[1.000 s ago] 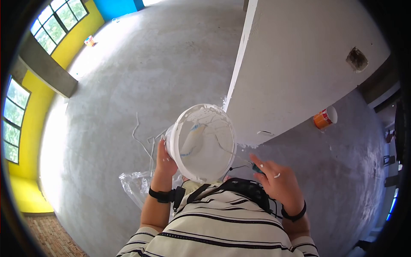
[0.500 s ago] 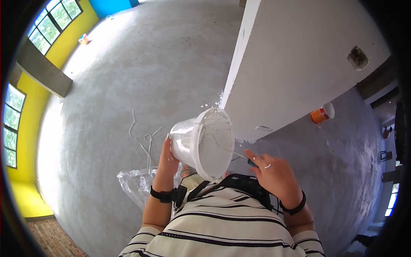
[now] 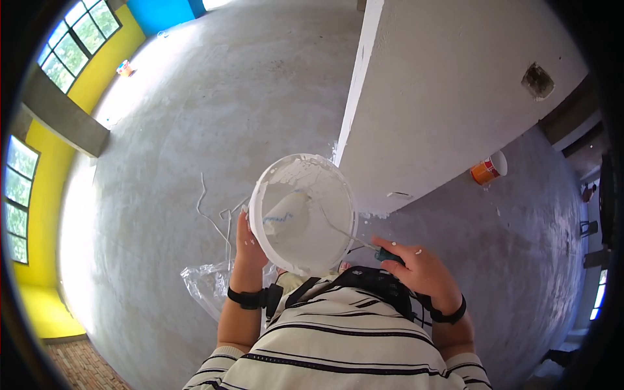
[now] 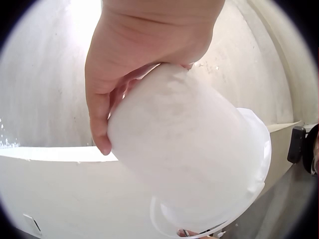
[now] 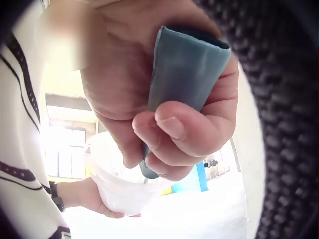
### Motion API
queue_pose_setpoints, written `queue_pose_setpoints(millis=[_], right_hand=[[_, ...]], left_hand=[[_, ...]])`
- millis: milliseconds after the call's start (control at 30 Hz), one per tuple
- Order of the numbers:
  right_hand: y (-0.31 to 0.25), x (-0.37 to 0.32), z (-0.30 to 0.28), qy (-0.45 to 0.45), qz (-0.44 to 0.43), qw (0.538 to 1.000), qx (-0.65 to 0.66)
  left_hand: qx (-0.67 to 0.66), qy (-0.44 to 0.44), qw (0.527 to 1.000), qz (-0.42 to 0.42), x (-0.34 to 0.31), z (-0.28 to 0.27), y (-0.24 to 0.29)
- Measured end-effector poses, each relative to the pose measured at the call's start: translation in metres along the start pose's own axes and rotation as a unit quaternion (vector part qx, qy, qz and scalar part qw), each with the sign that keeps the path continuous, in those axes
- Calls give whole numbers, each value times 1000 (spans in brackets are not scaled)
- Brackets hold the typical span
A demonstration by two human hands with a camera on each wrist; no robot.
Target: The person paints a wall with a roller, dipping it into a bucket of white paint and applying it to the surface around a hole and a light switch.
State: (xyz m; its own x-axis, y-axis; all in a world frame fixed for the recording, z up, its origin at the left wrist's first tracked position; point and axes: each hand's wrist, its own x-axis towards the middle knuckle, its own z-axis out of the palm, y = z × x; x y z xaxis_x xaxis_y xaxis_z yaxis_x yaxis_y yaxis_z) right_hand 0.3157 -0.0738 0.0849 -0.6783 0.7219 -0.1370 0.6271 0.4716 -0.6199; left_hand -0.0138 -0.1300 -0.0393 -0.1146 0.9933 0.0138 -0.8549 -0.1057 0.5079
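My left hand (image 3: 249,244) grips a white plastic bucket (image 3: 255,207) by its side, with the mouth tilted toward me. In the left wrist view, its fingers curve round the bucket's lower end. A paint roller's sleeve (image 3: 286,211), pale with a blue stripe, lies inside against the paint-smeared wall. From it a thin wire frame (image 3: 344,232) runs out over the right rim to a dark green handle (image 3: 387,255). My right hand (image 3: 421,268) holds that handle, and the right wrist view shows fingers curled round the handle (image 5: 187,69). White paint spots dot both hands.
A white wall (image 3: 448,78) with a bare edge stands ahead right; paint drips mark the floor at its foot. Behind it stands an orange and white bucket (image 3: 484,171). Clear plastic sheeting (image 3: 201,283) and white strips (image 3: 211,211) lie on the floor at left.
The bucket tipped sideways to the right half a second ago, hiding the roller sleeve, then turned back so its mouth faces up again. The right hand stayed on the handle, shifting slightly.
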Motion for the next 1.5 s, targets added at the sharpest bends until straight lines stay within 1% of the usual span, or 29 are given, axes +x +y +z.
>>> queue_pose_setpoints(millis=[33,67,100,133,167,200,233,267,333,367,400,433,467,533,600,667,733,800,867,933,1067,1133,1200,1267,1300,1367,1400,1433,1500], right_hand=[[5,0,0,-36,31,996,70],[11,0,-1,-36,29,997,69],[17,0,-2,-98,71,961,250],[22,2,-4,-156,109,888,419],[24,3,-5,-156,106,890,416],[25,2,-6,-174,113,837,506],[27,1,-6,-190,120,775,591],[27,1,-6,-191,117,777,588],[27,-2,-6,-185,120,726,652],[28,-4,-5,-185,118,728,650],[28,-6,-3,-167,120,718,664],[29,-9,0,-149,121,709,679],[30,-10,1,-150,118,710,678],[32,-13,3,-133,97,689,706],[32,-14,3,-136,91,701,694],[32,-14,1,-137,83,713,682],[30,-12,1,-131,103,768,619],[32,-13,4,-130,88,772,616],[32,-14,4,-128,75,776,613],[30,-13,3,-118,81,820,554],[30,-18,4,-123,74,810,568],[24,-18,0,-94,103,867,479],[29,-19,4,-93,89,876,464],[30,-21,3,-87,92,888,442],[29,-21,5,-86,81,891,439],[29,-20,11,10,69,961,267],[24,-18,9,38,71,969,234],[25,-16,10,33,61,970,232],[31,-14,17,88,8,975,203]], left_hand=[[13,24,1000,15,1,10,0],[25,47,998,31,2,15,-1],[25,46,998,33,2,16,-1],[54,49,996,45,3,15,-1],[82,52,993,60,4,15,-1],[81,51,993,64,4,21,-2],[55,76,993,66,6,28,-4],[30,100,992,67,6,33,-4],[13,102,993,64,6,25,-8],[-2,105,993,58,6,22,-10],[-3,103,993,60,6,20,-11],[-29,102,993,46,6,19,-13],[-53,100,993,32,6,18,-13],[-45,96,994,38,5,19,-15],[-38,93,994,40,4,22,-17],[-64,96,993,24,4,29,-17],[-69,96,993,18,3,24,-18],[-74,93,993,14,3,19,-18],[-40,102,993,32,1,18,-19],[-43,101,993,34,3,18,-20],[-32,113,993,33,1,15,-22],[-29,100,994,38,2,20,-22],[-22,85,995,47,3,24,-20],[-57,108,992,32,5,26,-20],[-54,101,993,41,6,28,-19],[-60,99,993,34,6,31,-19],[-58,98,993,44,6,31,-20],[-64,96,993,37,7,31,-20],[-70,99,992,39,5,29,-19]])
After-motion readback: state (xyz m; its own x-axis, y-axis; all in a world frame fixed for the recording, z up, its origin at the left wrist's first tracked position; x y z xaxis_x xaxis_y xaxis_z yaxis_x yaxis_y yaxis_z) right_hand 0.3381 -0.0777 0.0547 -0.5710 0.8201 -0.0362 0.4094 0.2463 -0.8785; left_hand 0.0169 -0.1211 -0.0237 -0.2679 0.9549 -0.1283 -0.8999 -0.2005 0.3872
